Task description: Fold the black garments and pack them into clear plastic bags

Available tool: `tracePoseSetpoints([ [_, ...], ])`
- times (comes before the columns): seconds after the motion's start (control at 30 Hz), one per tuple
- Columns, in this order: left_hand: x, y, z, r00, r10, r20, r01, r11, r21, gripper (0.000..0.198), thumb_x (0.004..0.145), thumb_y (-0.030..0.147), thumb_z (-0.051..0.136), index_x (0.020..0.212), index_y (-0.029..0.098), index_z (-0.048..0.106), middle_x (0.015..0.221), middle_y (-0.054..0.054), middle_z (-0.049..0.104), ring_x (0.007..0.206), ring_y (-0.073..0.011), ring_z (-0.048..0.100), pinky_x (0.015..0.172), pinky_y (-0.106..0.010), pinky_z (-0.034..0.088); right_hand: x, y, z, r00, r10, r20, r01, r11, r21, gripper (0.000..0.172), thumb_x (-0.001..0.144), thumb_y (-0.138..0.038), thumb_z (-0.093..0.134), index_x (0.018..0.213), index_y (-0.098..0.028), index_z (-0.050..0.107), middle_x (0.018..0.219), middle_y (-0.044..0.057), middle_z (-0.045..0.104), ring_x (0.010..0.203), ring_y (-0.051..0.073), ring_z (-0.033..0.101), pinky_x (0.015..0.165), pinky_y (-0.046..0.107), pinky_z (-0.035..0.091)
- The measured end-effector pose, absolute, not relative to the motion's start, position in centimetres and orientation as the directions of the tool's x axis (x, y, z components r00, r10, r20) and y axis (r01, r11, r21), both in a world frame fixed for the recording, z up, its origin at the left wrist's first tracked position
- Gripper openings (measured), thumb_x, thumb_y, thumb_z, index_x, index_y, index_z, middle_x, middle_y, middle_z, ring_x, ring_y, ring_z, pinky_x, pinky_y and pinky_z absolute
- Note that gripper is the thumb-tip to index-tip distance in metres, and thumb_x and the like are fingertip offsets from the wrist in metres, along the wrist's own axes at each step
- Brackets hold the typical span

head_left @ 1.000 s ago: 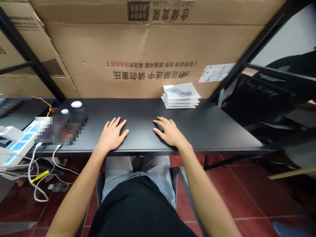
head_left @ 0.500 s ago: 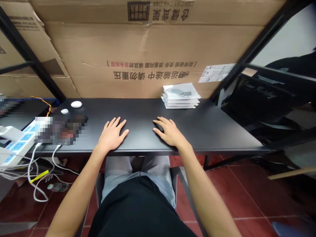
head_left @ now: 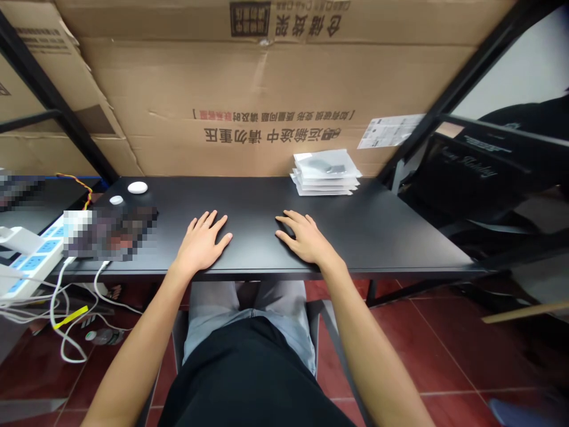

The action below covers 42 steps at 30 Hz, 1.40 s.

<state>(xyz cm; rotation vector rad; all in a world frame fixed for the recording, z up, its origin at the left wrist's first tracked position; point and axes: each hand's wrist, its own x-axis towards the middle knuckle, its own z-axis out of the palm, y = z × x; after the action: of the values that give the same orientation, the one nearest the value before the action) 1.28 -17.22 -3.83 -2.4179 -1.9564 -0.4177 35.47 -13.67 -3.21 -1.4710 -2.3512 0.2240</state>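
My left hand [head_left: 202,242] lies palm down on the black desk [head_left: 249,204], fingers spread, holding nothing. To its right, my right hand [head_left: 303,236] rests on the same surface, also spread and with nothing in it. Behind the right hand, at the desk's back edge, sits a stack of flat white packets [head_left: 326,173]; a grey item shows through the top one. Left of my left hand are a round white case [head_left: 137,188], a small white cap-like piece [head_left: 116,200] and a blurred-out dark object [head_left: 120,234].
A cardboard sheet [head_left: 258,77] with printed characters stands along the back. At the left are a white power strip [head_left: 38,258] and tangled white cables [head_left: 57,302]. Dark metal posts [head_left: 462,71] frame the desk. A plastic bottle [head_left: 105,337] lies on the red tiled floor.
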Motion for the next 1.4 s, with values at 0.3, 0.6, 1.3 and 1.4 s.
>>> tracePoseSetpoints([
  [0.3,1.3,-17.2,-3.7,0.185,0.964,0.192,0.963,-0.217,0.159,0.07,0.118,0.061,0.044,0.179,0.028,0.049,0.189,-0.011,0.038,0.177,-0.0356,0.033,0.145,-0.06,0.027,35.5,-13.7,-3.2,-0.393,0.897,0.204,0.838,0.441,-0.323,0.057,0.116,-0.054,0.051,0.164,-0.024,0.064,0.18,0.019,0.053,0.172,0.038,0.044,0.142,0.074,0.025],
  [0.6,1.3,-17.3,-3.6,0.182,0.966,0.185,0.963,-0.213,0.165,0.07,0.118,0.062,0.042,0.179,0.028,0.05,0.189,-0.01,0.038,0.178,-0.0346,0.031,0.145,-0.059,0.026,35.4,-13.7,-3.1,-0.395,0.897,0.198,0.84,0.44,-0.319,0.058,0.117,-0.054,0.05,0.165,-0.025,0.063,0.181,0.019,0.052,0.172,0.038,0.043,0.142,0.073,0.024],
  [1.3,1.6,-17.5,-3.2,0.186,0.965,0.186,0.961,-0.218,0.171,0.07,0.119,0.061,0.041,0.178,0.026,0.051,0.188,-0.013,0.039,0.177,-0.0361,0.033,0.143,-0.061,0.03,39.4,-11.3,-1.0,-0.343,0.829,0.442,0.799,0.505,-0.327,0.052,0.11,-0.044,0.059,0.158,-0.027,0.069,0.17,0.015,0.064,0.16,0.038,0.058,0.136,0.064,0.045],
  [1.4,1.7,-17.6,-3.2,0.18,0.965,0.19,0.961,-0.214,0.176,0.069,0.119,0.06,0.041,0.177,0.026,0.052,0.188,-0.013,0.04,0.177,-0.0361,0.033,0.143,-0.061,0.03,43.7,-7.4,1.1,-0.242,0.776,0.583,0.891,0.415,-0.182,0.065,0.101,-0.026,0.064,0.166,-0.019,0.061,0.175,0.021,0.055,0.164,0.041,0.052,0.138,0.064,0.042],
])
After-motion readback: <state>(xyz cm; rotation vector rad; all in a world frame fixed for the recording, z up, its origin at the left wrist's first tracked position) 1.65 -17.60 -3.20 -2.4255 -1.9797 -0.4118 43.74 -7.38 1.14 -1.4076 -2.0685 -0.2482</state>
